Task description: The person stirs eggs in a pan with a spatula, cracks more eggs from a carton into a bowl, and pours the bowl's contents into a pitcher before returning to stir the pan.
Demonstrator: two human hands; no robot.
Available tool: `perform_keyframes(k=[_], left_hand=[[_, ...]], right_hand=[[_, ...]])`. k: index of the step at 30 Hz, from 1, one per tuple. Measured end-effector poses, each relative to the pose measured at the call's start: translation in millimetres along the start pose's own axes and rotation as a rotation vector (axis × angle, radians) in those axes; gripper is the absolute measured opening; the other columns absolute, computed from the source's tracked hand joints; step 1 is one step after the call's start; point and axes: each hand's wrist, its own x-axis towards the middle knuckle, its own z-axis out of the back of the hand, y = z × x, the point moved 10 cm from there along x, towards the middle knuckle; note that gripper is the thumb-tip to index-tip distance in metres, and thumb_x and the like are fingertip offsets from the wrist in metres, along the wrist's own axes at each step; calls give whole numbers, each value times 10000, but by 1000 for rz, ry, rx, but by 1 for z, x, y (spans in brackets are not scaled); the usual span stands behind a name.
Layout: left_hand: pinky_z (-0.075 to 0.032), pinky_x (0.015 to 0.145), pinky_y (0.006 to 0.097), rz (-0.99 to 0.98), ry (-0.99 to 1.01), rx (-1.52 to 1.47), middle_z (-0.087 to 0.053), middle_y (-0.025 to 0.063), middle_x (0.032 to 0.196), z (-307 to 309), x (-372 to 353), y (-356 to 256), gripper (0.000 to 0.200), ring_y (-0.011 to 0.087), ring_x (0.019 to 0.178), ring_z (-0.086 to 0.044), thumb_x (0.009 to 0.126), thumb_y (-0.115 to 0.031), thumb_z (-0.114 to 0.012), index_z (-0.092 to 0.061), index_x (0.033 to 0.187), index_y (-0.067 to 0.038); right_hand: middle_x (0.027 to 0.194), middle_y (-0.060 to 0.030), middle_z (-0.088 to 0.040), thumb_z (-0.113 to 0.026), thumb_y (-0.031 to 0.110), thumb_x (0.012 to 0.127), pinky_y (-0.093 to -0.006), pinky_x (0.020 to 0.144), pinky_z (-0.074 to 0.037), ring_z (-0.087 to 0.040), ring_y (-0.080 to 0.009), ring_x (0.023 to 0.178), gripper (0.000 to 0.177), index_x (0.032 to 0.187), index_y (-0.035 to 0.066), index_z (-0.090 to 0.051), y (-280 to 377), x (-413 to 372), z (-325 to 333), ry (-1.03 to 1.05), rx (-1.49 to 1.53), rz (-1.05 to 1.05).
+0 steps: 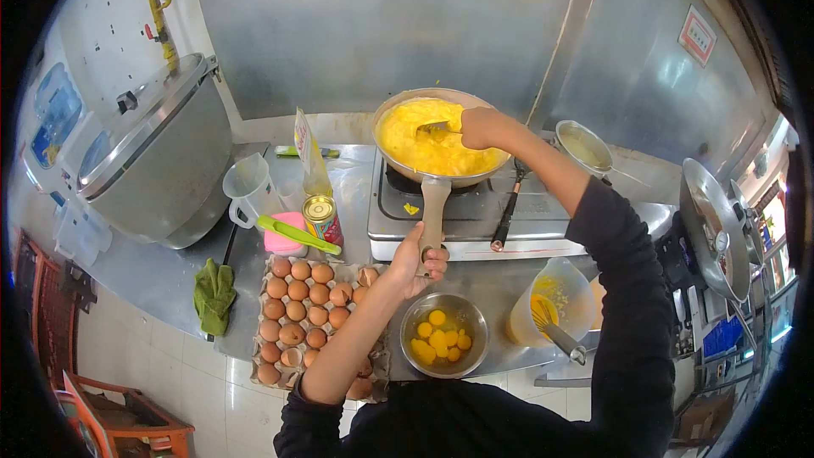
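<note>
My left hand (417,261) is wrapped round the beige handle of a frying pan (435,212), which sits on the gas stove (543,225). Yellow scrambled egg (411,131) fills the pan. Over its right side, my right hand (483,128) is closed on a metal utensil (437,127) whose end lies in the egg. Below the stove, a steel bowl (444,336) holds several raw yolks. To its right stands a plastic jug (555,301) with a whisk (560,335) in it. A carton of brown eggs and shells (295,309) lies under my left forearm.
Left of the stove are a tin can (320,216), a clear jug (250,187), a green-handled tool (298,235) and a green cloth (214,297). A large steel pot (165,157) stands farther left. A black-handled utensil (507,212) lies on the stove; a strainer (583,146) is behind it.
</note>
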Motion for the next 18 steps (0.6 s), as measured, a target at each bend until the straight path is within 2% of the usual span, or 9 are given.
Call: perform_keyframes(k=[2,4,5,7,9,12,14,15,18], left_hand=[[-267,393,204,6,7,-14,-297,-43,546,0,-1,0,361,65,422,-290,863,-472,-254,-357,882,-127],[-264,393,203,-4,-8,16,-294,-42,545,2,0,0,363,65,424,-291,863,-474,-250,-355,883,-127],[-264,393,203,-3,-6,14,-294,-42,545,2,1,1,363,65,424,-291,863,-474,-250,-355,883,-127],[-265,396,205,-12,-22,51,-290,-42,545,4,1,-2,370,65,426,-291,863,-477,-244,-357,883,-126],[-266,398,206,-12,-11,49,-291,-41,546,2,0,-2,373,64,426,-291,863,-478,-243,-358,885,-124],[-267,403,208,-5,7,51,-293,-40,550,2,1,-1,376,64,426,-290,862,-479,-243,-362,891,-124],[-268,405,209,-4,17,54,-295,-40,552,2,2,-1,376,65,426,-290,862,-480,-245,-364,894,-124],[-267,405,209,-2,17,46,-296,-40,554,2,2,-1,379,65,426,-289,862,-481,-245,-365,894,-123],[-254,388,193,-8,5,35,-298,-49,549,-2,-1,-1,373,50,415,-280,861,-473,-258,-374,902,-121]], right_hand=[[756,-216,-586,-483,110,640,-391,604,-452,-581,-320,667,223,736,-56,-597,-10,19,-1,-54,16,3],[679,-196,-587,-503,126,649,-365,508,-435,-568,-266,550,237,792,-22,-620,-26,35,13,-124,46,39],[679,-196,-587,-503,126,649,-365,508,-435,-568,-266,550,237,792,-22,-620,-39,37,18,-122,44,38],[589,-128,-569,-529,155,667,-311,426,-391,-505,-181,456,268,881,29,-629,-46,24,30,42,99,82],[549,-55,-534,-544,178,689,-267,391,-354,-450,-115,442,311,972,64,-606,-54,2,51,149,73,9],[554,-39,-546,-519,171,710,-273,386,-353,-458,-119,443,315,996,59,-591,-53,-47,85,227,166,-78],[581,-65,-572,-498,145,714,-283,412,-370,-497,-123,465,321,1011,58,-582,-47,-77,89,382,17,-120],[581,-65,-572,-498,145,714,-283,412,-370,-497,-123,465,321,1011,58,-582,-46,-84,87,382,18,-122],[626,-103,-597,-486,124,709,-307,463,-400,-550,-160,511,318,1003,44,-579,-28,-103,65,489,-36,-14]])
